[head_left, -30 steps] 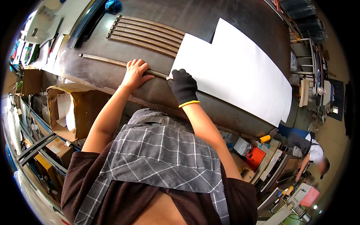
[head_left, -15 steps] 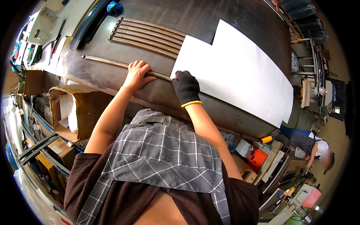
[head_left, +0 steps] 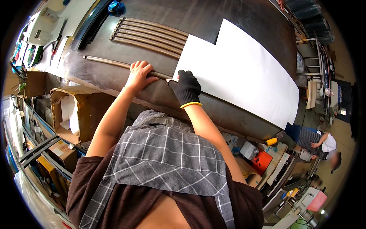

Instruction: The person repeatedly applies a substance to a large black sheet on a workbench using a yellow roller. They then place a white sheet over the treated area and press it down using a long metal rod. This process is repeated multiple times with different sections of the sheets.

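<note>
In the head view, two hands work at the near edge of one dark desk (head_left: 259, 23). The bare left hand (head_left: 139, 76) lies over one single metal rod (head_left: 106, 61), its fingers bent together across it and its thumb pointing right along the near side. The right hand (head_left: 186, 86), in one black glove (head_left: 188, 93) with a yellow cuff, meets the rod's right end with its fingers curled; whether they pinch it cannot be told. The rod lies near the desk's front, its left end bare. Farther off, a row of rods (head_left: 152, 38) lies side by side, at least five, too close to count surely. White sheeting (head_left: 240, 72) with a stepped outline spreads to the right, one sheet or two overlapping. One blue object (head_left: 115, 7) sits at the far left. Below the desk, near left, stands one open cardboard box (head_left: 93, 114); at the far right is one co-worker (head_left: 310, 141).
</note>
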Demonstrator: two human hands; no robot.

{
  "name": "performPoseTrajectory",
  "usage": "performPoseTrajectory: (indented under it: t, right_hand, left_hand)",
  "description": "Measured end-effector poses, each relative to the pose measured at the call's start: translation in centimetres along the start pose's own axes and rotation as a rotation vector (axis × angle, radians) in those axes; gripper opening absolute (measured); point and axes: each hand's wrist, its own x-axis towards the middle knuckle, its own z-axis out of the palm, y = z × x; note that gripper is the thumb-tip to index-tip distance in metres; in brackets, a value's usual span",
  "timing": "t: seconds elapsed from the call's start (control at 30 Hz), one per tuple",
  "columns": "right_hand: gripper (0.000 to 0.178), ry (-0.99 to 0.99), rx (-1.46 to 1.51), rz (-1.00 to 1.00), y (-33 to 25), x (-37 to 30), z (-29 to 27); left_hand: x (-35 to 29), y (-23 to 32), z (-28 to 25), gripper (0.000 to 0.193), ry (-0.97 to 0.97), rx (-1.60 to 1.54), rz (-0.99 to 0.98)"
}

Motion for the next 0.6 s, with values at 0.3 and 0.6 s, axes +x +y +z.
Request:
performPoseTrajectory:
  t: [0.3,0.6]
  right_hand:
    - [0.016,0.021,-0.03,-0.085,0.9,-0.1,0.0]
    - [0.017,0.0,-0.057,-0.097,0.7,0.0,-0.5]
  left_hand:
    - [-0.1,0.3,0.0,0.038,0.037,-0.014,0.029]
    - [-0.2,0.3,0.1,0.038,0.045,-0.023,0.033]
